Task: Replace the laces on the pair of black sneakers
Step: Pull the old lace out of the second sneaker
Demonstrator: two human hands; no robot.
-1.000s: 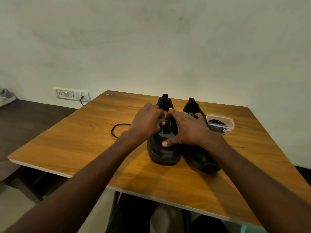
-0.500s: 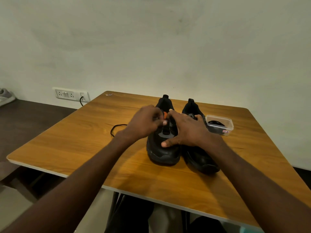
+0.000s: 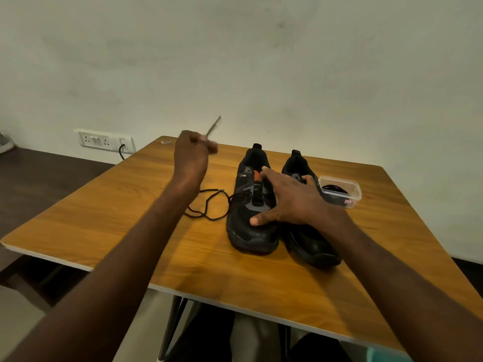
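Observation:
Two black sneakers stand side by side on the wooden table (image 3: 130, 231), toes toward me. My right hand (image 3: 287, 202) lies across the left sneaker (image 3: 245, 231), fingers spread, thumb on its toe box, and hides part of the right sneaker (image 3: 311, 244). My left hand (image 3: 192, 155) is raised to the left of the shoes and pinches a black lace; the lace tip (image 3: 214, 126) sticks up, blurred. The rest of the black lace (image 3: 209, 205) loops loosely on the table beside the left sneaker and runs into its eyelets.
A small clear plastic box (image 3: 339, 192) with a dark coiled lace inside sits right of the sneakers. A wall socket strip (image 3: 104, 141) with a plugged cable is behind the table's far left corner. A dark bench lies to the left.
My left hand has pulled up and away to the left from the left sneaker, drawing lace out. The right hand stays on the shoe. More lace now lies looped on the table.

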